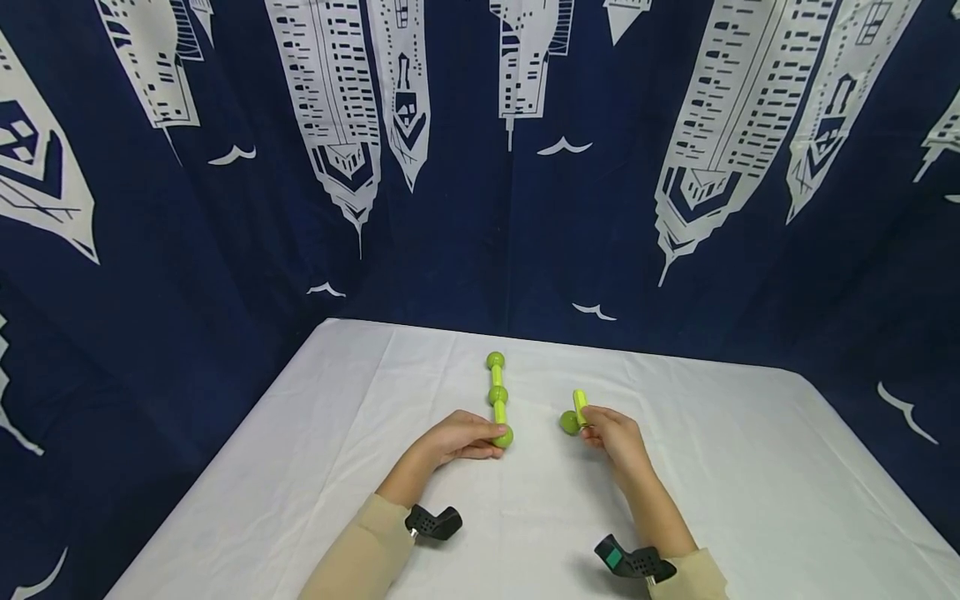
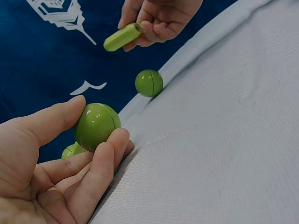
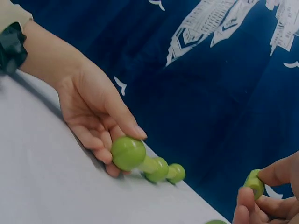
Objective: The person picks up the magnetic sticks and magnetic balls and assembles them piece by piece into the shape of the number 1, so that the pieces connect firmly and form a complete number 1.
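Observation:
My left hand pinches the near green ball between thumb and fingers. That ball is the end of a straight chain, with a short rod, a middle ball, another rod and a far ball beyond it. The chain runs away from me along the table. To the right, my right hand pinches a short yellow-green faceted rod with a hole in its end, held above the cloth. A loose green ball lies on the table just left of the right hand.
A white cloth covers the table. Behind it hangs a dark blue curtain printed with white buildings and birds. Each wrist wears a black camera mount, the left one and the right one.

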Tool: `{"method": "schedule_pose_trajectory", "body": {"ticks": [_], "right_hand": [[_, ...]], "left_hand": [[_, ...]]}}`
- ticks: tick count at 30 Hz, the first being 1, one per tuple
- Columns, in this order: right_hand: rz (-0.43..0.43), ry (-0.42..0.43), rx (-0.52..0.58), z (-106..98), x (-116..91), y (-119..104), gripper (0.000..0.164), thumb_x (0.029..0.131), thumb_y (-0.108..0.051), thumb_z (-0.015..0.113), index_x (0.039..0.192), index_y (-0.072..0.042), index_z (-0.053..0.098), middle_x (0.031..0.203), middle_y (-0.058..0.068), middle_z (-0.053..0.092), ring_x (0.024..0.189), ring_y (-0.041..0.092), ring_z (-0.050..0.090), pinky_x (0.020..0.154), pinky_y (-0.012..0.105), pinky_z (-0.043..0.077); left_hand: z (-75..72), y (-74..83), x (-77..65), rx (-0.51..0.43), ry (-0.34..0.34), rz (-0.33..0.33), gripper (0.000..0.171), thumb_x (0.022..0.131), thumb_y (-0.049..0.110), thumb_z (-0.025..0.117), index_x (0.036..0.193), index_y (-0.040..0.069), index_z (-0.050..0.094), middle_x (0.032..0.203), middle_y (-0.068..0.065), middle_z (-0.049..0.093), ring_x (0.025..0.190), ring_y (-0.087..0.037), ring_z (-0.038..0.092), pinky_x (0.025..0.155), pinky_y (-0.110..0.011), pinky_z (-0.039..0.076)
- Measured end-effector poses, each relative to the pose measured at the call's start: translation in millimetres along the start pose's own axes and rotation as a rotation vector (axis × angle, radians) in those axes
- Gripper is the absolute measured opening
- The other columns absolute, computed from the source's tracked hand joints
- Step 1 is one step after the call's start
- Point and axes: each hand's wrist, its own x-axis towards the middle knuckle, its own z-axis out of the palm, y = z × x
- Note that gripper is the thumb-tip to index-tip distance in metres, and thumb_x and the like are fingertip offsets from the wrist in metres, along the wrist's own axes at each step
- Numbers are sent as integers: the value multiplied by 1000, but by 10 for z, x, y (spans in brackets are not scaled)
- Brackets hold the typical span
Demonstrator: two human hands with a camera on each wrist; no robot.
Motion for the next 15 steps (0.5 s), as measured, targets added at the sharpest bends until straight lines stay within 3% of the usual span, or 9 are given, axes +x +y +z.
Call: {"method": "schedule_pose_trajectory", "body": {"ticks": [8, 15], "right_hand": [[32, -151, 134, 158, -81, 13, 46, 98, -9, 54, 132, 19, 41, 88, 6, 56, 67, 7, 57, 61, 15, 52], [48, -185, 124, 344, -137, 71, 26, 93, -8, 56, 109, 12, 52, 76, 4, 54, 62, 8, 56, 57, 16, 50]], "left_hand": [[4, 0, -1, -8, -1, -3, 29, 93, 16, 68, 105, -11, 66, 78, -7, 69, 73, -13, 68, 73, -21, 58], [6, -6, -5, 2, 1, 9, 29, 93, 16, 68, 103, -11, 67, 77, -7, 69, 73, -13, 69, 74, -22, 58]]}}
